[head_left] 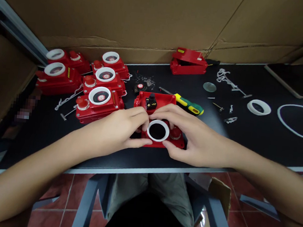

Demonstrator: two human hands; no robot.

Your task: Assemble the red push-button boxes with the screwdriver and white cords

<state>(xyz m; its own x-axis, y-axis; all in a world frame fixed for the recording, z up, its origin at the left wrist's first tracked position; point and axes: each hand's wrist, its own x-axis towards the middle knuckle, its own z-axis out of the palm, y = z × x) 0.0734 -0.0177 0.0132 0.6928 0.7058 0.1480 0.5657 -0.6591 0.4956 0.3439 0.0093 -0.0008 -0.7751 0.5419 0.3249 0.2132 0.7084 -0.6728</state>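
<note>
A red plastic box cover (162, 142) with a white ring (158, 130) round a dark hole and a red button (175, 133) lies near the table's front edge. My left hand (123, 129) grips its left side, fingers curled at the ring. My right hand (189, 135) wraps its right side, fingers over the top edge. Just behind it stands the open red box base (155, 100) with a small black part (151, 102) inside.
Several assembled red boxes (99, 103) with white rings are stacked at the left. A yellow-green screwdriver (190, 104), a round lens (209, 87), a loose white ring (259, 107), a large white gasket (298, 120), screws and another red box (189, 61) lie on the black table (258, 138). Cardboard stands behind.
</note>
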